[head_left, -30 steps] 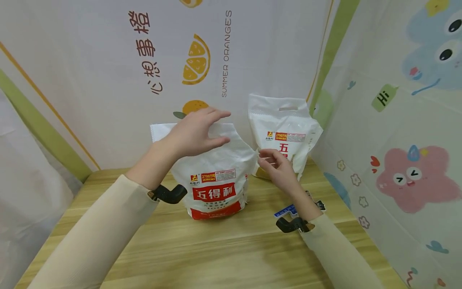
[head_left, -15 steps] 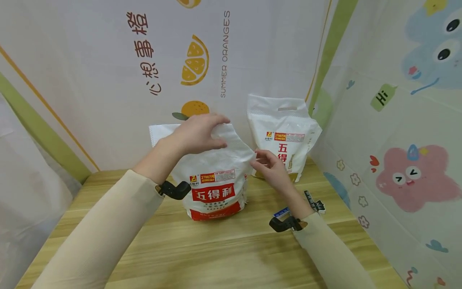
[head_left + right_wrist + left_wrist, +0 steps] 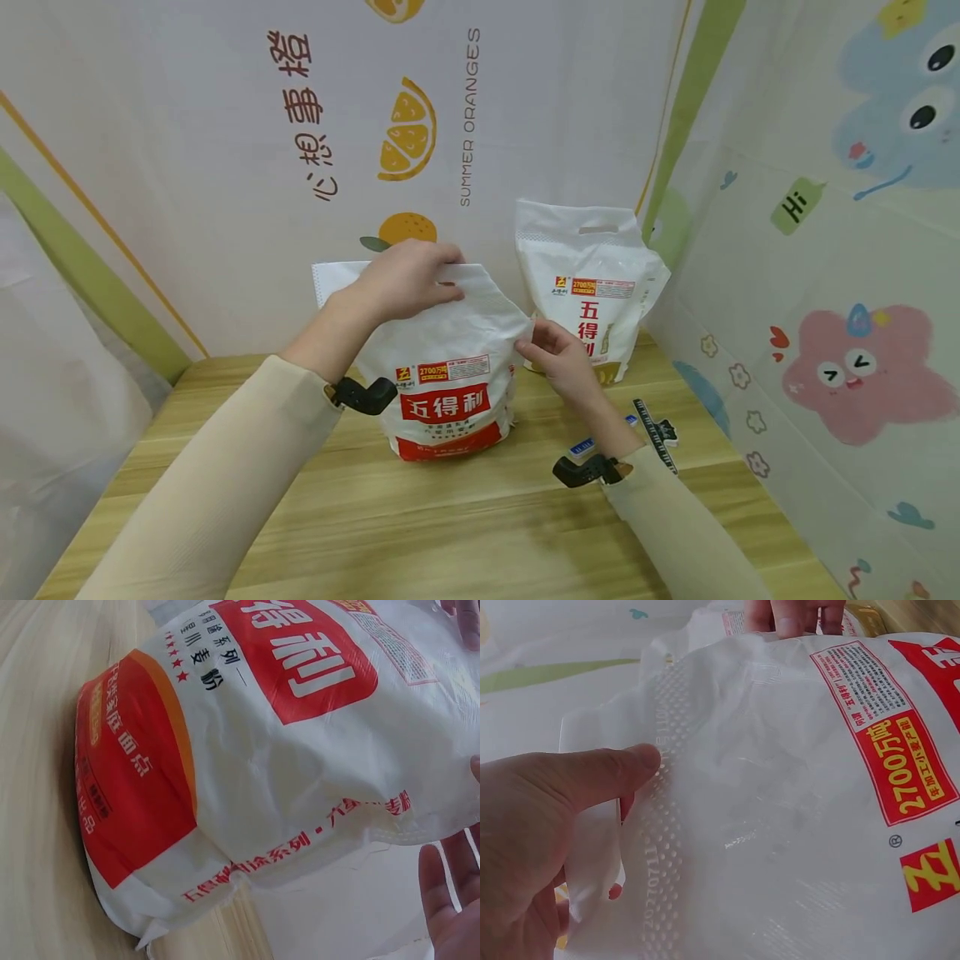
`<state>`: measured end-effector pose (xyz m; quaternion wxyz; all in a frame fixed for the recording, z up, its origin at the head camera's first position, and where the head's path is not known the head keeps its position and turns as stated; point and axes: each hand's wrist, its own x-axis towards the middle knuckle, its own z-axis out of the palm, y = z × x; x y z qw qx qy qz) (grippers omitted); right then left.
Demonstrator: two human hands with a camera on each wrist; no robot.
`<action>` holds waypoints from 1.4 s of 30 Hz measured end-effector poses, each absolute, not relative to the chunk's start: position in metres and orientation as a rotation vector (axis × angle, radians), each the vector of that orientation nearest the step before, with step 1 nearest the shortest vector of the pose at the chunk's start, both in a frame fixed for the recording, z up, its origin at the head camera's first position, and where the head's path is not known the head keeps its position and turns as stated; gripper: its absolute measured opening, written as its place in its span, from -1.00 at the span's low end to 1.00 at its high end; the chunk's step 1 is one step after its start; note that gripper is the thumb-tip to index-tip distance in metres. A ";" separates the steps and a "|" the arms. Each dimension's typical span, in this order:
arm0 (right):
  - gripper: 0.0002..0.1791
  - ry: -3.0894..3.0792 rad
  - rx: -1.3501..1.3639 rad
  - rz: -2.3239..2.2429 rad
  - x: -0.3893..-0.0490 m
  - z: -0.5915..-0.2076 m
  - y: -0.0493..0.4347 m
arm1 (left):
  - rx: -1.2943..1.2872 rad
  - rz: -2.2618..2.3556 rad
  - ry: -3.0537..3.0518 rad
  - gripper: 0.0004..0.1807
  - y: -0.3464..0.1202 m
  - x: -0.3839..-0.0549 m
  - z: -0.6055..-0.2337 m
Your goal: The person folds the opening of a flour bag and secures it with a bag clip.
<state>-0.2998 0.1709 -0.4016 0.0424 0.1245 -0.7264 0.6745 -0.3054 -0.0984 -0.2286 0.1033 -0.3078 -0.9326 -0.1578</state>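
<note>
Left fingers (image 3: 449, 252) apparently part-hidden behind bag (image 3: 444, 371)

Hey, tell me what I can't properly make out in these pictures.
Head view: the middle of the blue strip, behind the right wrist.
Head view: part of the lower front of the rear bag, behind the right hand.
Left wrist view: the fingers of the left hand, mostly behind the top of the front bag.
Right wrist view: much of the right hand, cut off by the right edge.
</note>
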 end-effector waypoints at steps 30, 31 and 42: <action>-0.77 -2.157 0.250 1.925 -0.296 -0.411 0.161 | -0.989 -0.578 -2.723 -0.87 -0.105 -0.301 -0.225; -0.75 -2.151 0.263 1.948 -0.295 -0.410 0.162 | -1.008 -0.596 -2.723 -0.85 -0.106 -0.301 -0.224; -0.71 -2.067 0.368 2.080 -0.287 -0.408 0.174 | -1.176 -0.707 -2.687 -0.86 -0.110 -0.296 -0.219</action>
